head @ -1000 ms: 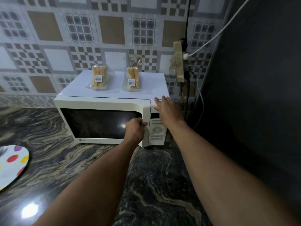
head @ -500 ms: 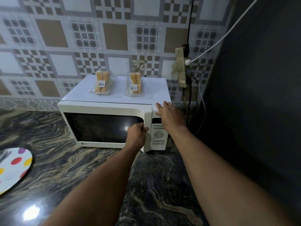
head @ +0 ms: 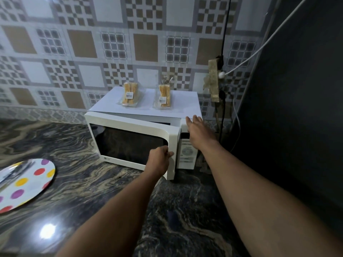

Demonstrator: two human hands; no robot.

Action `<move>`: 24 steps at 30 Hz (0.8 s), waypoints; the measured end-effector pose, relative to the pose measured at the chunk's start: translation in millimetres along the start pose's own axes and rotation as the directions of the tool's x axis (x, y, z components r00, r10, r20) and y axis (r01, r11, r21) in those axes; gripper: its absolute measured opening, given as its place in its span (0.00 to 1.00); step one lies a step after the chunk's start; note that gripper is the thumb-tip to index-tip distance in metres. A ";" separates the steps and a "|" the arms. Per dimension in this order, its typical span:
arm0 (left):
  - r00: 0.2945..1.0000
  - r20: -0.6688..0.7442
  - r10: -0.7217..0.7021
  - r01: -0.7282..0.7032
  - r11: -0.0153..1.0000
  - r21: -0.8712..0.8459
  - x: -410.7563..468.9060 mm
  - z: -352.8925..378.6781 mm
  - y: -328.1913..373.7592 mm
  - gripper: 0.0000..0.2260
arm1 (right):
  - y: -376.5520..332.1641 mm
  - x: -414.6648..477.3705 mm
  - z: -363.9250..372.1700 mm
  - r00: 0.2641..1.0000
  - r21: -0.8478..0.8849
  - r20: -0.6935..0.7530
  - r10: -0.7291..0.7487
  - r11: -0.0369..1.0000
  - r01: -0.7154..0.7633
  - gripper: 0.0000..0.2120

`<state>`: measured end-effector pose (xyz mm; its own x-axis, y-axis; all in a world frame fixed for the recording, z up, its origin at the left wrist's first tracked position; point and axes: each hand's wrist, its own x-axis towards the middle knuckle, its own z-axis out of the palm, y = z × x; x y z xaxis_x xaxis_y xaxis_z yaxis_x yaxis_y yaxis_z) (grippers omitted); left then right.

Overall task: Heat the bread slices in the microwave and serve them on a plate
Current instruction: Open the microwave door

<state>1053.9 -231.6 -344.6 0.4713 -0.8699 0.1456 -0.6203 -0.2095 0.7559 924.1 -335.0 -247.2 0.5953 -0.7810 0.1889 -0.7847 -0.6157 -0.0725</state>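
Left hand grips the edge of the microwave door, partly open; right hand, fingers straight, presses the microwave top corner.

Patterned tiled wall behind a glossy dark marbled countertop, light glare.

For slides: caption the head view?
Head view: left hand grips the ajar microwave door; right hand rests on the microwave top.

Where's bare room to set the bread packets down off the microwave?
The counter between the polka-dot plate and the microwave is bare. Crowded: in front of the door, which the left hand grips, and the microwave top, with both bread packets and the right hand.
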 end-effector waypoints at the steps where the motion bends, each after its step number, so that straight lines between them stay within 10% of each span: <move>1: 1.000 0.007 0.001 -0.002 1.000 0.004 -2.1 -1.2 0.7 0.10 | 0.9 -1.4 -0.8 1.000 0.004 0.010 0.001 1.000 -0.001 0.33; 12: 0.859 -0.402 0.317 -0.103 0.876 0.472 -20.0 -62.9 36.8 0.10 | 1.4 -3.3 -8.6 0.998 0.051 0.069 -0.011 0.999 0.007 0.36; 18: 0.980 -0.121 0.156 -0.076 0.865 0.496 5.7 -69.5 32.9 0.23 | -0.2 0.9 -9.5 0.998 0.022 0.062 -0.024 0.999 0.023 0.31; 24: 0.968 -0.182 0.174 -0.070 0.880 0.469 -3.4 -76.5 31.9 0.23 | -8.5 2.3 -12.0 0.994 0.021 0.104 -0.041 0.999 0.039 0.28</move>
<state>1080.4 -201.1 -272.2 0.4623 -0.7970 0.3887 -0.8733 -0.3332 0.3555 930.1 -330.3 -234.4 0.6415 -0.7620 0.0886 -0.7573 -0.6475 -0.0856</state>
